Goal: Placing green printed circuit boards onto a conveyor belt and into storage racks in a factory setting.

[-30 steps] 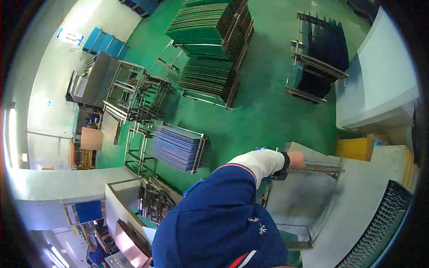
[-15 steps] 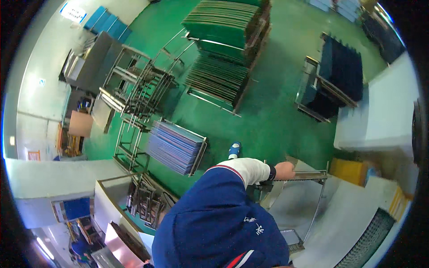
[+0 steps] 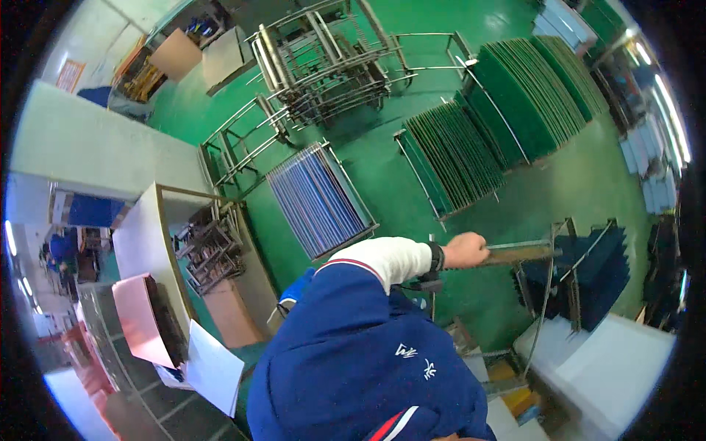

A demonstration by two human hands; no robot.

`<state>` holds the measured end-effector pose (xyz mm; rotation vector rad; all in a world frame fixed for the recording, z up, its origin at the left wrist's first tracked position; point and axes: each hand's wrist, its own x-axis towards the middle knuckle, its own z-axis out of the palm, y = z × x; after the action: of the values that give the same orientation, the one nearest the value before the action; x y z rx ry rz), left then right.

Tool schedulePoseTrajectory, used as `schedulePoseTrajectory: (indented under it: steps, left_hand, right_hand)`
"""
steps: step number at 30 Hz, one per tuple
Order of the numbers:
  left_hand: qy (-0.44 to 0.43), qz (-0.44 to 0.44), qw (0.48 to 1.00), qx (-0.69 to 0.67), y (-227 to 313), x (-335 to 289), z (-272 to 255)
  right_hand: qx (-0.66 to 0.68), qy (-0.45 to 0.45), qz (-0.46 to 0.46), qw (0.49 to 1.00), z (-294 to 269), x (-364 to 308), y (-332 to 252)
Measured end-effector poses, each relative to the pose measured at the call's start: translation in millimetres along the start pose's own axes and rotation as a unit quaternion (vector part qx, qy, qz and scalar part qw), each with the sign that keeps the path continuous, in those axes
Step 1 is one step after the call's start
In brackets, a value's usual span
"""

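My left hand [image 3: 465, 250] reaches across from a white sleeve with a dark band at the wrist. Its fingers are wrapped round the end of a horizontal metal bar [image 3: 518, 255] at the top of a wheelless-looking or partly hidden metal frame. A thin upright rod [image 3: 545, 312] of that frame runs down from the bar, and its lower part is mostly hidden behind my blue garment [image 3: 360, 353]. My right hand is out of view.
Left of my arm stands a rack of blue-violet panels [image 3: 320, 198]. Green panels [image 3: 456, 154] stand ahead, beside empty metal racks [image 3: 323, 66]. Dark panels [image 3: 592, 279] and a white surface [image 3: 618, 360] lie right. Copper-coloured sheets [image 3: 147, 316] sit at left.
The view has turned, so the racks appear shifted and rotated. The metal frame has come round with my left hand, which keeps its grip on the bar.
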<state>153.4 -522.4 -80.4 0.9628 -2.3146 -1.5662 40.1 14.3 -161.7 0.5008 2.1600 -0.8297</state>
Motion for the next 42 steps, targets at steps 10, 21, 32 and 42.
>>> schedulePoseTrajectory:
  steps: [10,21,32,42]
  left_hand:
    - [0.303,-0.153,0.939,-0.044,-73,-25,-186]
    - [0.57,-0.214,0.774,-0.174,-144,-77,-304]
    - [0.719,-0.137,0.635,-0.248,-134,-98,-449]
    - [0.773,-0.15,0.583,-0.2,-222,-70,-641]
  right_hand:
    - [-0.013,-0.08,-0.186,0.979,86,12,-286]
    - [-0.135,-0.168,-0.54,0.813,293,-11,-567]
    - [-0.163,-0.295,-0.633,0.696,528,-173,-779]
    - [-0.149,-0.358,-0.6,0.699,761,-280,-871]
